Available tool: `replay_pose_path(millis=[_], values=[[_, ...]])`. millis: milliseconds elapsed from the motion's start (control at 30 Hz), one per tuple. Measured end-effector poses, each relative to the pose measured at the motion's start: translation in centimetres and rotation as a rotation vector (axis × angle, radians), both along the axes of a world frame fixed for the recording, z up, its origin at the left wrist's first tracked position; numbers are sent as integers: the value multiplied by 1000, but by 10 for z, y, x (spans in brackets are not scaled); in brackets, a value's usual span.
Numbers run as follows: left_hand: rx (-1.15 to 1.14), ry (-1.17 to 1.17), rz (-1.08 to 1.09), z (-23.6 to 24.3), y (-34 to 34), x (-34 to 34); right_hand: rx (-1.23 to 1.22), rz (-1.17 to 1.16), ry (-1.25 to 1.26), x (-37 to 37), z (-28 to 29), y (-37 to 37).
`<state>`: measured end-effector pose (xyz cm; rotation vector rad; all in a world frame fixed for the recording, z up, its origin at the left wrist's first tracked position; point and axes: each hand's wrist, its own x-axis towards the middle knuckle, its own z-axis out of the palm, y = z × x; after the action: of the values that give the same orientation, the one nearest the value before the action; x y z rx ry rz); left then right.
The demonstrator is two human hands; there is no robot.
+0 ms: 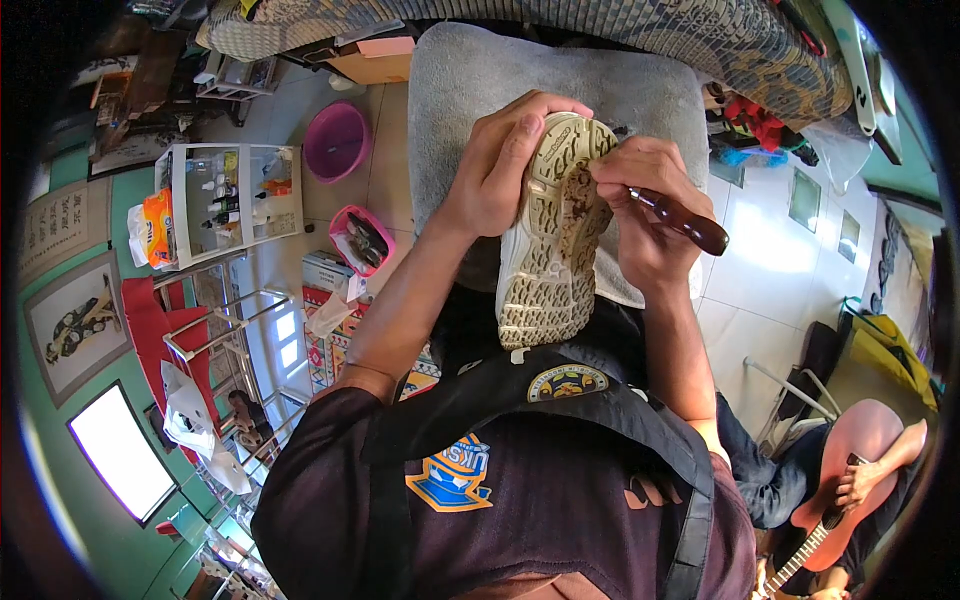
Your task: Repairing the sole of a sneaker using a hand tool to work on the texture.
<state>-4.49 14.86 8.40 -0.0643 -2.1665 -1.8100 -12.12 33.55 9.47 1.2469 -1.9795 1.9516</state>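
A pale cream shoe (545,275) is held with its sole facing up, over the lap and a grey cloth-covered seat (460,70). The sole has a wavy tread, with a rough brown patch along its right side. My left hand (495,170) is closed round the shoe's upper left edge, fingers behind it and thumb along the side. My right hand (655,235) grips a hand tool with a glossy dark brown handle (690,222), pressed close to the sole's right edge. The tool's working end is hidden by my fingers. A black apron (480,385) covers my front.
Left stand a pink basin (337,142), a pink basket (362,240) with dark items, and a white shelf (285,195) of bottles. A person's hand (858,485) rests on a guitar (815,515) at lower right. A patterned cloth-covered surface (560,22) runs along the far side.
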Motion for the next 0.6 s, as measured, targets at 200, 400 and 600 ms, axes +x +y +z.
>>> replay_pose_path(millis=[200, 400, 600], values=[[6, -5, 4, 0, 0, 0, -7, -6, 18, 0, -1, 0], [111, 47, 30, 0, 5, 0, -17, -12, 11, -1, -2, -1], [94, 34, 16, 2, 5, 0, 1, 0, -11, -1, 0, 1]])
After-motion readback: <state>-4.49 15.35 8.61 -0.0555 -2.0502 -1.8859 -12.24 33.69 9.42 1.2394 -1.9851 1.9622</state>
